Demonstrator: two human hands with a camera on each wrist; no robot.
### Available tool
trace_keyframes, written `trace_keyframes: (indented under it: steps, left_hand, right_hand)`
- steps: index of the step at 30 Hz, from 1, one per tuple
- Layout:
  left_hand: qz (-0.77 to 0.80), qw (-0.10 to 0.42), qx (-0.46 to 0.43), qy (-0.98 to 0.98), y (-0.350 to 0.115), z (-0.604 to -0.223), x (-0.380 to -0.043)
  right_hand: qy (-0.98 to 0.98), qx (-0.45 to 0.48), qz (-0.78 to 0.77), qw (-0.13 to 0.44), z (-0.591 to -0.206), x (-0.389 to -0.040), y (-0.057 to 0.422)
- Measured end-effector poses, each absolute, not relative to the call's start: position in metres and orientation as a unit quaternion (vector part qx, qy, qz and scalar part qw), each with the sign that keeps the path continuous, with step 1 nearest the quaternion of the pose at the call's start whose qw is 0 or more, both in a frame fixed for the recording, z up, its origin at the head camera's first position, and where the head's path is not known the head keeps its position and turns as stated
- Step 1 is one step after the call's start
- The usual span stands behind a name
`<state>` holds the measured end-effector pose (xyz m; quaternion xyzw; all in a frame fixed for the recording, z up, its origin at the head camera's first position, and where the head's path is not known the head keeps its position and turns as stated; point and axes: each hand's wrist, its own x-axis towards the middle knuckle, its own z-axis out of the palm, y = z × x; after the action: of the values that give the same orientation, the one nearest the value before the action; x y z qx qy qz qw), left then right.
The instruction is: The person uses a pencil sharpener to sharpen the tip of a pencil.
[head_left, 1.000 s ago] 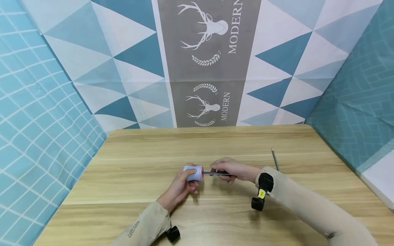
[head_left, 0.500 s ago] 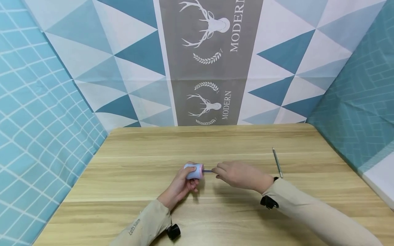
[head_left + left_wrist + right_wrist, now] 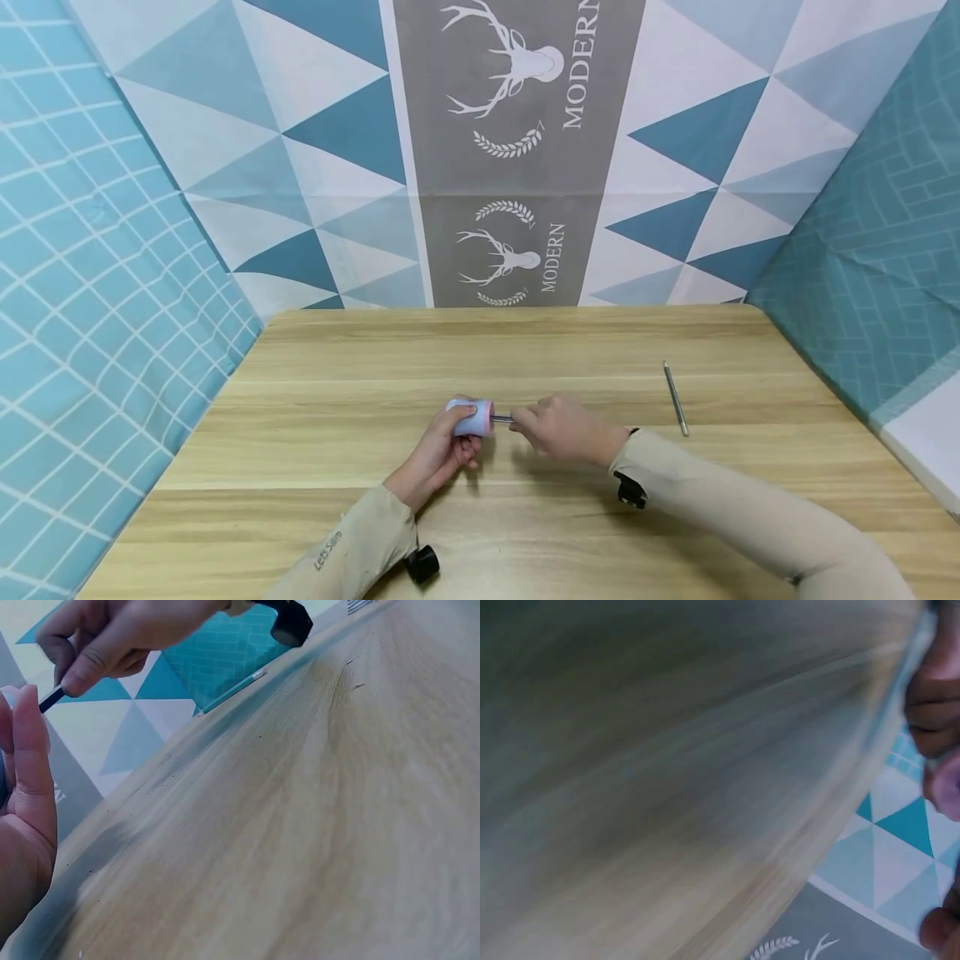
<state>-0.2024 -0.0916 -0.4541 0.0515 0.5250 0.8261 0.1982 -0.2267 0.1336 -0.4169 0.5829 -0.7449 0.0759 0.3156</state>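
Observation:
My left hand (image 3: 438, 454) grips a light blue, waisted pencil sharpener (image 3: 469, 419) with a pink rim, thumb across its side. A dark pencil (image 3: 502, 418) runs into the pink end. On the other end of that pencil, the fingers of my right hand (image 3: 566, 427) pinch tight, covering most of its length. The left wrist view shows a short piece of the pencil (image 3: 51, 699) between the two hands. In the right wrist view only the sharpener's pink end (image 3: 949, 787) shows at the edge. Both hands are held just above the table.
A second pencil (image 3: 676, 400), greyish green, lies on the wooden table (image 3: 337, 367) to the right of my right hand. Patterned cloth (image 3: 517, 167) stands behind the table. A white block-like surface (image 3: 926, 433) borders the right side.
My right hand has rolled over at the wrist and shifted along the pencil, then moved slightly left. The left hand and sharpener have stayed nearly still.

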Motion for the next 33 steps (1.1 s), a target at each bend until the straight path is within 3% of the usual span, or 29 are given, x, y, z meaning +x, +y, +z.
trace_keyframes:
  steps: [5,10,12,15,19,25,29,33]
  left_hand:
    - [0.829,0.198,0.037,0.521,-0.092,-0.453,-0.203]
    - [0.829,0.197,0.04,0.521,-0.092,-0.452,-0.202]
    - [0.83,0.193,0.042,0.522,-0.091,-0.451,-0.201]
    - [0.83,0.189,0.044,0.523,-0.091,-0.451,-0.201]
    - [0.829,0.184,0.045,0.526,-0.091,-0.453,-0.201]
    - [0.827,0.182,0.052,0.529,-0.092,-0.453,-0.2]
    - [0.831,0.184,0.054,0.522,-0.091,-0.452,-0.201]
    - [0.83,0.184,0.046,0.524,-0.091,-0.451,-0.202]
  right_hand:
    - [-0.821,0.483,0.299,0.054,-0.402,-0.223,0.129]
    - [-0.764,0.246,0.534,-0.266,-0.388,-0.228,0.129]
    - [-0.719,0.171,0.577,-0.349,-0.388,-0.233,0.13]
    - [-0.677,0.125,0.593,-0.417,-0.389,-0.24,0.132]
    - [-0.663,0.13,0.587,-0.446,-0.389,-0.242,0.132]
    - [-0.716,0.197,0.538,-0.399,-0.376,-0.238,0.142]
    - [-0.775,0.266,0.484,-0.308,-0.367,-0.227,0.153]
    - [-0.837,0.415,0.333,-0.127,-0.368,-0.216,0.155]
